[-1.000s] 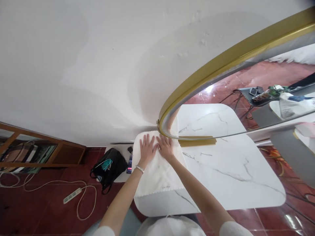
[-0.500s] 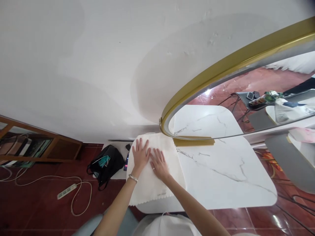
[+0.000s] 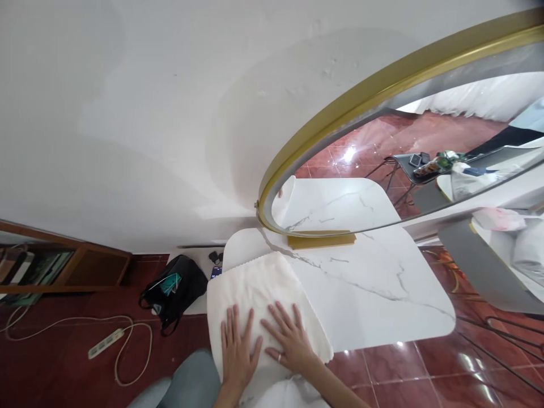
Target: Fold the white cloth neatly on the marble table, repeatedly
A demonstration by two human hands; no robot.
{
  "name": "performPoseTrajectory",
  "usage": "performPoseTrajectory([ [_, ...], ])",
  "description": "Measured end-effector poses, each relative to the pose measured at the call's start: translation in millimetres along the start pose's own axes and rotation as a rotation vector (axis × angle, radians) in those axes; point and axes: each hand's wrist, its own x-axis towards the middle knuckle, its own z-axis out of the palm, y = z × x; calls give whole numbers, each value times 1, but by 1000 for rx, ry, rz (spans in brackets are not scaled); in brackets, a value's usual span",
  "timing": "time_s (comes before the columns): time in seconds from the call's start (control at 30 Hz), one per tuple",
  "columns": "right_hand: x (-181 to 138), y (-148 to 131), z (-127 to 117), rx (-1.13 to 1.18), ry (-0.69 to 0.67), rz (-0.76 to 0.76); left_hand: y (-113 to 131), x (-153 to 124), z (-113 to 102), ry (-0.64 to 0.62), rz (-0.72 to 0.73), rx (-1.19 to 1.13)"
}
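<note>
A cream-white cloth (image 3: 259, 277) with a scalloped edge lies over the left end of the white marbled table (image 3: 365, 306), its near part reaching the table's front edge. My left hand (image 3: 238, 351) rests palm down on the cloth with its fingers stretched out. Beside it, to the right, my right hand (image 3: 291, 343) also lies flat on the cloth, fingers spread, a ring on one finger. A small gap separates the two hands. Nothing is gripped in either one.
A large gold-framed mirror (image 3: 272, 175) stands on a gold base (image 3: 322, 240) at the table's back. On the left are a black bag (image 3: 187, 289), a phone (image 3: 216, 272), a power strip (image 3: 106, 343) with its cord and a wooden cabinet (image 3: 100, 269). A grey chair (image 3: 476, 266) stands at right.
Both hands have moved toward my body, and the cloth has slid with them, baring the table's back left corner. The camera view has shifted slightly.
</note>
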Motion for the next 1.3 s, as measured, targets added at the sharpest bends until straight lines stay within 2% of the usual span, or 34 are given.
performPoseTrajectory([
  [0.07,-8,6,0,-38,31,71,6,-6,3,-7,29,21],
  [0.13,-14,15,-1,-53,52,147,14,4,7,-27,57,40],
  [0.33,-30,57,-4,-135,122,418,57,77,25,-131,272,2],
  [0.47,-35,70,-5,-194,153,511,72,101,33,-147,352,-55],
  [0.57,-30,65,-3,-204,162,491,63,99,29,-156,360,-47],
  [0.67,-11,59,1,-170,174,428,43,88,20,-143,322,2],
  [0.87,70,69,6,-97,265,437,-4,67,4,-110,190,68],
  [0.97,106,76,6,-104,286,463,-15,59,3,-70,67,71],
  [1.03,119,78,6,-104,294,482,-10,55,5,-33,-27,58],
  [1.13,121,82,9,-94,319,513,13,52,10,10,-135,36],
  [1.2,113,84,10,-92,326,534,30,51,12,20,-158,28],
  [1.3,96,86,10,-106,307,553,46,50,14,9,-112,17],
])
